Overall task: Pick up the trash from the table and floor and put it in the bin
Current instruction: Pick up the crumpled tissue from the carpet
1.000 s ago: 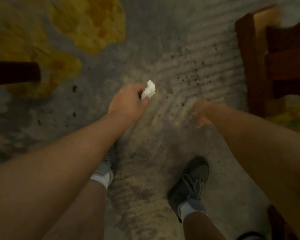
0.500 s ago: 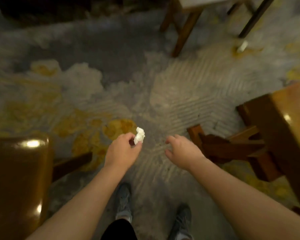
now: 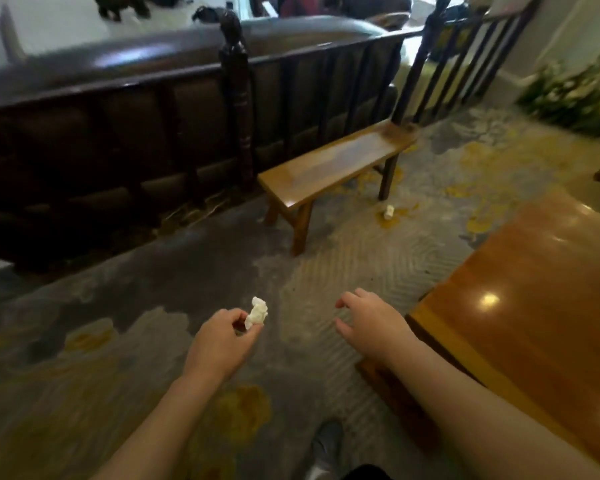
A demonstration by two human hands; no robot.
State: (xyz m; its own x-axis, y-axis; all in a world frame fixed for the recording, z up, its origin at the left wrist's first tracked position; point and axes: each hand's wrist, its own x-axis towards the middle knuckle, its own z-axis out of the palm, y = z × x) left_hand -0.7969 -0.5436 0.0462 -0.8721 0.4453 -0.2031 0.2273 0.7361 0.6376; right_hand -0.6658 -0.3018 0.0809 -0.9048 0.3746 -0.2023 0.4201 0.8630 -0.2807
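Observation:
My left hand (image 3: 219, 344) pinches a small crumpled white tissue (image 3: 256, 312) between thumb and fingertips, held out over the carpet. My right hand (image 3: 371, 322) hovers beside it, fingers spread and curled, holding nothing. A second white scrap of trash (image 3: 389, 211) lies on the carpet near the right leg of a wooden bench (image 3: 333, 164). No bin shows in view.
A glossy wooden table (image 3: 534, 299) fills the right side. A dark padded booth back with a wooden railing (image 3: 236, 98) runs across the far side. Green plants (image 3: 579, 95) stand at the far right. Grey and yellow patterned carpet (image 3: 153, 278) covers the floor.
My view has risen from the floor at my feet to the room ahead. The left hand keeps its hold on the tissue; the right hand has opened its fingers.

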